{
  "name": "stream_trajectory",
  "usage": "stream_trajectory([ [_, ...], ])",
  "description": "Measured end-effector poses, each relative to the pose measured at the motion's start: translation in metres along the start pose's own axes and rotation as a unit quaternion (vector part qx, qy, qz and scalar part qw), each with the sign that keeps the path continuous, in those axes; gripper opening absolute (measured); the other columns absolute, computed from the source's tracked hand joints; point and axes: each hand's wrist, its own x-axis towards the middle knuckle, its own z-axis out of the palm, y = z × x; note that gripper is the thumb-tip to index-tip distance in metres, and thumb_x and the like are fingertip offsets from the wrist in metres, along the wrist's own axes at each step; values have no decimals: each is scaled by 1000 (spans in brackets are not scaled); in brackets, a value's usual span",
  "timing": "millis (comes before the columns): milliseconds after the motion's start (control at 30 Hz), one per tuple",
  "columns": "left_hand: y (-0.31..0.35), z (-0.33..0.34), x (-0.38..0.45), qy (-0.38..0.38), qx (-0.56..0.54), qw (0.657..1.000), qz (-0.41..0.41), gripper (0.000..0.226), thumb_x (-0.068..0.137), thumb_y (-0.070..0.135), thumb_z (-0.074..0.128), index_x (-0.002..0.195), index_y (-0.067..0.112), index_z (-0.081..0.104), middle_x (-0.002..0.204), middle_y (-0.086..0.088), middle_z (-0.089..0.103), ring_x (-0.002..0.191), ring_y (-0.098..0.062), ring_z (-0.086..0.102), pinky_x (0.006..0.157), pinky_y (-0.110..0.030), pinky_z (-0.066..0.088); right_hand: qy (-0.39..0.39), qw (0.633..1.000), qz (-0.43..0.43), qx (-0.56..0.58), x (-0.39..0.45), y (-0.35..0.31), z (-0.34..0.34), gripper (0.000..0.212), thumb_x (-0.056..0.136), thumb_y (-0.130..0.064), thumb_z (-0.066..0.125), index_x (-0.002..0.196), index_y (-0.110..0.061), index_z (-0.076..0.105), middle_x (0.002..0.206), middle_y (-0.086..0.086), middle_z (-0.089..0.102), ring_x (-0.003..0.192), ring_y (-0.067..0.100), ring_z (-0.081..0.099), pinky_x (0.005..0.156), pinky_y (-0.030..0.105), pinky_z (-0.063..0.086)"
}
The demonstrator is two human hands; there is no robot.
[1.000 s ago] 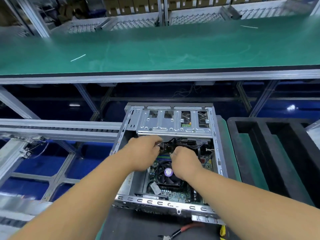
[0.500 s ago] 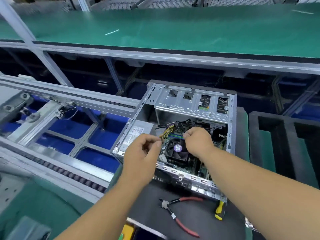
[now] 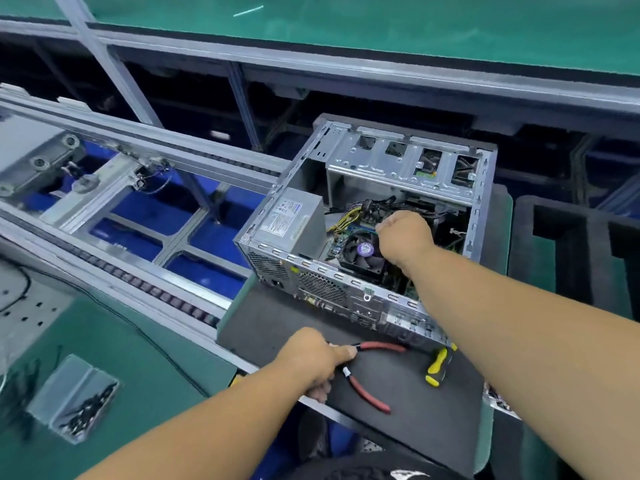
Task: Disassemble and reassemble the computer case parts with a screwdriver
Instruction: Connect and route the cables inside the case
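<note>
A dark foam mat [image 3: 277, 327] carries the work, laid over a green bench surface [image 3: 138, 358] edged by an aluminium rail. On the mat, the open computer case [image 3: 349, 296] stands at 12 o'clock. Red-handled pliers [image 3: 367, 389] lie at 6 o'clock, their head under a hand. A yellow-and-black screwdriver [image 3: 437, 366] rests at 4 o'clock, just beside the case's rear panel. At 8 o'clock, directly on the green surface, sits a clear plastic tray [image 3: 74, 398] holding what look like dark screws, though the view is blurred there.
</note>
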Motion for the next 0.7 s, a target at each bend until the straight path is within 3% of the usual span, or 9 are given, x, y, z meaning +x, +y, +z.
stream_trajectory([
  [100,-5,8,10,29,-52,998,-4,34,87,25,79,71,7,56,47,-10,57,33,-24,53,38,-25,46,3,1000,1,-5,0,-1,1,12,97,-20,58,87,-18,63,109,15,72,107,35,67,78,30,45],
  [200,-15,11,9,73,-49,996,31,22,81,21,71,70,7,59,54,-13,66,44,-30,65,48,-36,58,5,1000,-5,-9,0,-1,2,12,98,-21,57,89,-17,64,108,16,72,106,35,66,77,30,43],
  [300,-30,4,-5,104,-79,988,81,19,81,16,64,68,9,53,54,-17,63,45,-26,61,54,-41,57,6,1000,-10,-12,0,0,4,11,98,-21,57,89,-19,64,109,15,72,107,35,66,77,30,43],
  [433,-35,-22,-38,66,-181,967,166,11,104,10,51,95,4,53,89,-25,71,75,-27,71,75,-49,61,8,1000,-6,-4,1,1,4,15,97,-19,58,83,-21,61,108,15,72,106,35,67,76,30,43],
  [500,-26,-41,-63,14,-267,944,190,13,109,14,45,98,6,47,86,-23,64,71,-29,65,69,-41,60,9,1000,-2,-1,0,0,4,14,97,-19,58,84,-20,62,107,15,72,105,35,67,77,30,44],
  [567,-7,-59,-91,-55,-342,912,220,14,106,22,51,106,9,54,80,-18,54,64,-24,54,65,-39,58,9,1000,2,3,0,-1,6,12,98,-18,58,88,-18,63,109,16,72,106,36,67,79,31,45],
  [633,19,-76,-110,-88,-347,893,273,23,104,35,52,119,23,65,75,-9,51,62,-19,48,58,-36,56,10,1000,15,11,1,-2,6,13,100,-19,58,94,-10,65,110,17,72,105,37,67,83,32,52],
  [700,49,-94,-115,-111,-325,894,289,33,108,43,40,129,35,65,71,-2,46,58,-14,39,47,-25,39,11,999,32,25,0,-3,6,18,102,-20,59,105,-3,66,109,17,72,101,38,68,88,42,59],
])
